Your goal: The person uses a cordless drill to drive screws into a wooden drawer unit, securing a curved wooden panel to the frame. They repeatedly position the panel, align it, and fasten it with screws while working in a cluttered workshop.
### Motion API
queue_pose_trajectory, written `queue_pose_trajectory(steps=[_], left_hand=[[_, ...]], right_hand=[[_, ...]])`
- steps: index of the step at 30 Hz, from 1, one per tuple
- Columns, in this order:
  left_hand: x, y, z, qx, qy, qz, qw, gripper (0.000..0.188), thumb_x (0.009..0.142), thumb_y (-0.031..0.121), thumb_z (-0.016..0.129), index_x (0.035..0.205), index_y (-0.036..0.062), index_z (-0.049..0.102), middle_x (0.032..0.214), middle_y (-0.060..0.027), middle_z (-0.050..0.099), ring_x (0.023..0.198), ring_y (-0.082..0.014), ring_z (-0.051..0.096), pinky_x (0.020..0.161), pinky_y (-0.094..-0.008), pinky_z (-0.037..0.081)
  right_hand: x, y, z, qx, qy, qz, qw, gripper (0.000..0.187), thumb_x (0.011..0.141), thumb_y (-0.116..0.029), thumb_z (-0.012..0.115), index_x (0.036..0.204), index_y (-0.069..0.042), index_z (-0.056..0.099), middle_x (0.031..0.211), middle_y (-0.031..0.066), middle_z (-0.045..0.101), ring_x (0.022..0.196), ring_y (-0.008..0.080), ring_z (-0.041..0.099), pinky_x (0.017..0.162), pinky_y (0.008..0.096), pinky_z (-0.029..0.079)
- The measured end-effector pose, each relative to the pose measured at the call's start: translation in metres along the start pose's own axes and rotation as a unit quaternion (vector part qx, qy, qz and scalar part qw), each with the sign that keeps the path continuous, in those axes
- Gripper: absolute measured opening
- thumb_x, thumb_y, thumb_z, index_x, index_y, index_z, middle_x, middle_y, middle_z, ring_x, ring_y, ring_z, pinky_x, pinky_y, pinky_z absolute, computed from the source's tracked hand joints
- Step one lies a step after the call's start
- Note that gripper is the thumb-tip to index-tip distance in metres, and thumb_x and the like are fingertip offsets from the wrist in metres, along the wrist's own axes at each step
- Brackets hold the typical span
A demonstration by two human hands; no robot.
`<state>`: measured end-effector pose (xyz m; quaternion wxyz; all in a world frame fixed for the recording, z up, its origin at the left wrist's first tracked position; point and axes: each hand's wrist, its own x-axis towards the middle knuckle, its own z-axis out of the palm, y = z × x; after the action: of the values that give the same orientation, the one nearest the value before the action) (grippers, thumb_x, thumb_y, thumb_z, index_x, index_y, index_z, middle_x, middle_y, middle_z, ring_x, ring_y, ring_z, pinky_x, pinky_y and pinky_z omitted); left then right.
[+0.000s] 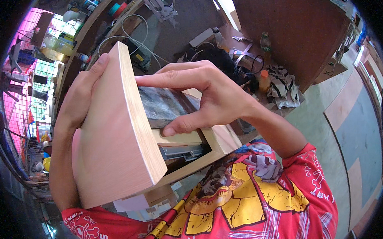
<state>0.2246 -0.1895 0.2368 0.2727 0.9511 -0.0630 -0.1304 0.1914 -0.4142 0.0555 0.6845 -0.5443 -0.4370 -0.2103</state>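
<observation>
A drawer (112,135) with a pale wood-grain front panel is pulled partly out of a light wooden cabinet frame (217,146) held against my body. My left hand (79,96) rests against the panel's left side, one finger stretched up along its face; the other fingers are mostly hidden. Just behind the panel, my right hand (211,93) spans a dark grey, scuffed block (165,105), thumb on the near side and fingers on the far side. One fingertip touches the panel's back edge. Below the block, a metal drawer slide (182,152) shows inside the frame.
Beyond the drawer, a brown work surface holds a coiled white cable (134,39), an orange-capped bottle (264,81), a striped cloth (283,84) and tools. Wire mesh and shelves with jars (58,48) stand at left. A dark brown board (289,27) rises at far right.
</observation>
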Motion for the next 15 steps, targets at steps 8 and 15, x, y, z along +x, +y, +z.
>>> queue_pose_trajectory(steps=[8,15], left_hand=[[-0.004,0.000,-0.002,-0.071,0.045,-0.034,0.996,0.069,0.108,0.062,0.045,0.107,0.0005,0.077,0.084,-0.0065,0.075,0.069,-0.0080,0.071,0.063,-0.0193,0.053],[0.015,-0.022,-0.007,-0.135,0.130,-0.008,0.982,0.062,0.108,0.056,0.051,0.138,0.0037,0.065,0.109,-0.0060,0.068,0.095,-0.0107,0.066,0.080,-0.0265,0.053]], right_hand=[[-0.008,0.003,0.020,0.046,0.063,-0.016,0.997,0.072,0.077,-0.025,0.088,0.141,-0.002,0.066,0.125,0.0194,0.070,0.110,0.0277,0.071,0.096,0.0357,0.054],[-0.005,0.010,0.023,0.057,0.129,-0.009,0.990,0.084,0.066,-0.034,0.094,0.135,0.005,0.066,0.119,0.0226,0.073,0.108,0.0271,0.071,0.097,0.0372,0.054]])
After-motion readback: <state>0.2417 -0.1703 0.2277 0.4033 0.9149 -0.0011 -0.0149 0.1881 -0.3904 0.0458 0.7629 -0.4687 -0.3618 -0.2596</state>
